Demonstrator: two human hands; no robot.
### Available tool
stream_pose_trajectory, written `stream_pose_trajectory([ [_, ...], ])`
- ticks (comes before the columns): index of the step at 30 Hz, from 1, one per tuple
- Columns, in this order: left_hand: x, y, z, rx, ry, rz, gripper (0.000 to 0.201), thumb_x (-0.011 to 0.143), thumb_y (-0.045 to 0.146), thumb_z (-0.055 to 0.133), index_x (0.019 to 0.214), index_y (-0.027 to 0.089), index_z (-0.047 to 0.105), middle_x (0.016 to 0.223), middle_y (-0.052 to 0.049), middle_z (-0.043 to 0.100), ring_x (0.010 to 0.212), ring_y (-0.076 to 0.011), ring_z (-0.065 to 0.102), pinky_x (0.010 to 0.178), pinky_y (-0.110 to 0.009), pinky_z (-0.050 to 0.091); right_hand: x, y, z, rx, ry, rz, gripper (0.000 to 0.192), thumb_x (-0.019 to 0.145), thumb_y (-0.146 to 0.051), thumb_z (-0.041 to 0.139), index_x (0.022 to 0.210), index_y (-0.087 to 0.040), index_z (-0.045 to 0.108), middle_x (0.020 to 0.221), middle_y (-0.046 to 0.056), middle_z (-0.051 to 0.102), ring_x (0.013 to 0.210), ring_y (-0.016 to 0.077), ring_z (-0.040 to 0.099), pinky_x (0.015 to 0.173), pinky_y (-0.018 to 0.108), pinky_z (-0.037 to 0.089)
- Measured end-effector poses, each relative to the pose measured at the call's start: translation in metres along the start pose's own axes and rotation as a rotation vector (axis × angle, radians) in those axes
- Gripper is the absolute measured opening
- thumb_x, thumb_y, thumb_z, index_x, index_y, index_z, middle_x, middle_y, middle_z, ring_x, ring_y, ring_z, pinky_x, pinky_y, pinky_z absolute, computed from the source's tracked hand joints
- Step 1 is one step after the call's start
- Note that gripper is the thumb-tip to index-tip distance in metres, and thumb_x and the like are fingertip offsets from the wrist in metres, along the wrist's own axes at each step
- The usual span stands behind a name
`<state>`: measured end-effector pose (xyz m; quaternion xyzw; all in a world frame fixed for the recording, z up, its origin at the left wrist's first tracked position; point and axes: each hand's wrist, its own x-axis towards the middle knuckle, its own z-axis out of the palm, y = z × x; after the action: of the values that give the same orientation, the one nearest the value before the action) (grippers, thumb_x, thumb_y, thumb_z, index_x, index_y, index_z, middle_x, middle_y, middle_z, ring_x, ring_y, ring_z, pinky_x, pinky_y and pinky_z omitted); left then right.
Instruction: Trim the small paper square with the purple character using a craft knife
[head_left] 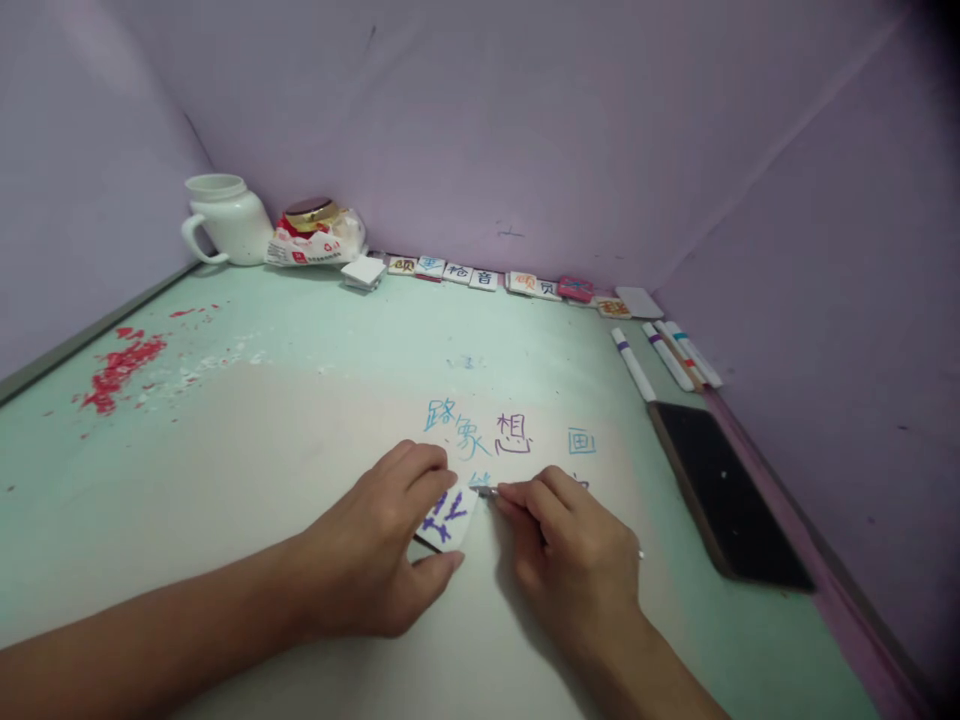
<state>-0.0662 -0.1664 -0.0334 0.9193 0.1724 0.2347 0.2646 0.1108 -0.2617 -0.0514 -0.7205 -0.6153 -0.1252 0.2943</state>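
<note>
My left hand (382, 540) grips a small white square block (450, 520) by its edges, between thumb and fingers. Bold purple strokes of a written character mark its top face, partly covered by my fingers. Pinched in my right hand (574, 550) is a slim craft knife (487, 491), its metal tip at the block's upper right corner. Most of its handle is hidden in my fist. Just beyond both hands, characters in blue and purple (513, 434) are written on the pale work surface (315, 450).
Red shavings (124, 372) and white crumbs lie at the left. Along the back wall stand a white jug (240, 225), a wrapped package with a gold-lidded jar (315, 235), and several lettered blocks (457, 272). Markers (667, 355) and a dark phone (727, 490) lie at the right.
</note>
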Motion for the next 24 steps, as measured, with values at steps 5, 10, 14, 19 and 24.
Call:
stream_pose_trajectory([
  [5,-0.001,-0.004,-0.001,-0.016,-0.018,0.002,0.034,0.078,0.018,0.059,0.111,0.012,0.054,0.112,-0.016,0.055,0.103,-0.0276,0.054,0.087,-0.043,0.052,0.007,0.013,0.002,-0.013,0.009,0.100,0.011,0.085,-0.022,0.058,0.081,-0.022,0.068,0.071,-0.002,0.065,0.058,0.0121,0.060,0.047,0.024,0.034],
  [10,-0.004,-0.009,0.001,0.031,-0.013,0.009,0.039,0.077,0.024,0.066,0.112,0.010,0.055,0.114,-0.017,0.055,0.104,-0.0300,0.055,0.088,-0.045,0.051,-0.005,0.009,-0.007,0.101,-0.031,0.105,0.010,0.087,-0.025,0.057,0.083,-0.025,0.066,0.072,-0.003,0.065,0.061,0.0122,0.060,0.050,0.023,0.039],
  [14,-0.006,-0.005,0.001,0.142,-0.025,0.011,0.045,0.074,0.035,0.072,0.108,0.011,0.056,0.107,-0.017,0.059,0.095,-0.0317,0.058,0.079,-0.046,0.053,-0.012,0.003,-0.011,0.163,-0.049,0.081,0.012,0.088,-0.023,0.054,0.087,-0.025,0.066,0.072,-0.002,0.064,0.060,0.0126,0.059,0.049,0.024,0.039],
  [19,-0.011,0.002,-0.003,0.231,0.033,0.010,0.054,0.072,0.022,0.059,0.124,0.014,0.046,0.115,-0.016,0.058,0.096,-0.0311,0.058,0.080,-0.048,0.052,-0.014,0.005,-0.006,0.265,-0.037,0.076,0.011,0.089,-0.022,0.054,0.089,-0.025,0.064,0.073,-0.002,0.064,0.062,0.0111,0.061,0.051,0.022,0.043],
  [24,-0.011,0.004,-0.004,0.243,0.050,-0.049,0.052,0.066,0.014,0.051,0.117,0.017,0.050,0.112,-0.013,0.060,0.095,-0.0295,0.058,0.080,-0.048,0.053,-0.014,0.012,-0.005,0.307,-0.089,0.056,0.007,0.089,-0.023,0.055,0.089,-0.024,0.062,0.073,-0.002,0.065,0.060,0.0111,0.064,0.053,0.021,0.048],
])
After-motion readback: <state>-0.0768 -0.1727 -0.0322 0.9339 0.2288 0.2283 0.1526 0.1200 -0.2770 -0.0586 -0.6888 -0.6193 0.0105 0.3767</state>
